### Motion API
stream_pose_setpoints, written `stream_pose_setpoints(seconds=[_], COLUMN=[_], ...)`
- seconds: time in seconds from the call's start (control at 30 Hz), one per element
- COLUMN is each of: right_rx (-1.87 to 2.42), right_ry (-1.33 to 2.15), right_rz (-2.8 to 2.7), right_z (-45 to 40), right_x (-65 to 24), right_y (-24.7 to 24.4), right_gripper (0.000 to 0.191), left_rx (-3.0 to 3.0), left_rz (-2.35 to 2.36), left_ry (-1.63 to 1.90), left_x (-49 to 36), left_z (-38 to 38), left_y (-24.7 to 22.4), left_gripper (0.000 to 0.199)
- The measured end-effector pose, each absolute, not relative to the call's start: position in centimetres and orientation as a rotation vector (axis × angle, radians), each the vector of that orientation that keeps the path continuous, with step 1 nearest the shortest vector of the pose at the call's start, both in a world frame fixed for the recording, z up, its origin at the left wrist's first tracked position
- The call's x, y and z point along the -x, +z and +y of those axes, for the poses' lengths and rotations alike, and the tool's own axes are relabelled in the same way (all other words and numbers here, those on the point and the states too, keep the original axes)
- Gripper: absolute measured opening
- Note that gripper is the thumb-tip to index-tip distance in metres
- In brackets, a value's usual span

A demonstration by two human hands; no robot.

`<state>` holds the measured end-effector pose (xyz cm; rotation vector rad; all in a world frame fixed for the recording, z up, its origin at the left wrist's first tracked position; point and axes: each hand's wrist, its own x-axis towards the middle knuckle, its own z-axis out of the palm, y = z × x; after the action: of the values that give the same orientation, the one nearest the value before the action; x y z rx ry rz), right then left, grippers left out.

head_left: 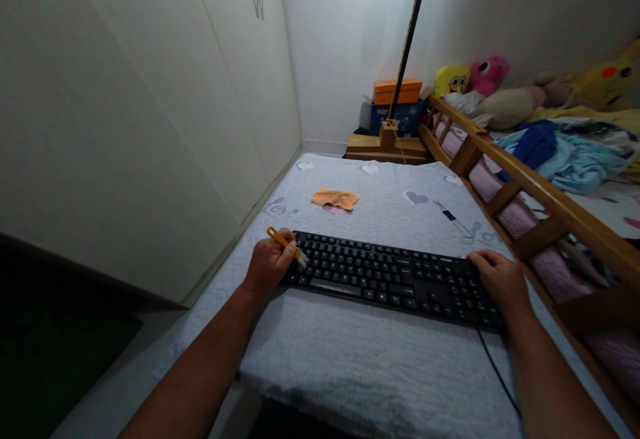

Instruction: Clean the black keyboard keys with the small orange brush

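A black keyboard [380,272] lies across the cloth-covered surface in front of me. My left hand [270,262] is closed around a small brush [280,237] with a yellow-orange handle. The brush's pale bristles point down at the keys near the keyboard's left end. At the opposite end, my right hand [500,282] grips the keyboard's right edge, thumb on top; its other fingers are mostly hidden. Beyond the keyboard lie a crumpled orange cloth [336,199] and a thin wire tool [449,215] with a black grip, possibly a keycap puller.
A pale quilted cover [370,352] with hearts drapes the surface. White cabinet doors [150,92] stand left; a wooden bed rail [535,182] runs along the right. Behind are a pole stand [407,45] and an orange box [397,91]. A cable [495,365] trails toward me.
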<state>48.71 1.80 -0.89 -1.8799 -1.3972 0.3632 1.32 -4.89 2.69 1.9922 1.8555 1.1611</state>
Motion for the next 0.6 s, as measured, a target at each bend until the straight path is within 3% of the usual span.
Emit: stream_pose_setpoints(seconds=[0.6], right_rx=[1.885], right_ry=[0.364], right_rz=[-1.388], right_z=[1.87], right_x=[-48.55], right_y=[-0.69], right_gripper=[0.032], left_rx=[-1.978], left_rz=[2.011], left_ry=[1.309], left_x=[-1.46], left_z=[-4.86], left_y=[2.2], left_gripper=[0.024])
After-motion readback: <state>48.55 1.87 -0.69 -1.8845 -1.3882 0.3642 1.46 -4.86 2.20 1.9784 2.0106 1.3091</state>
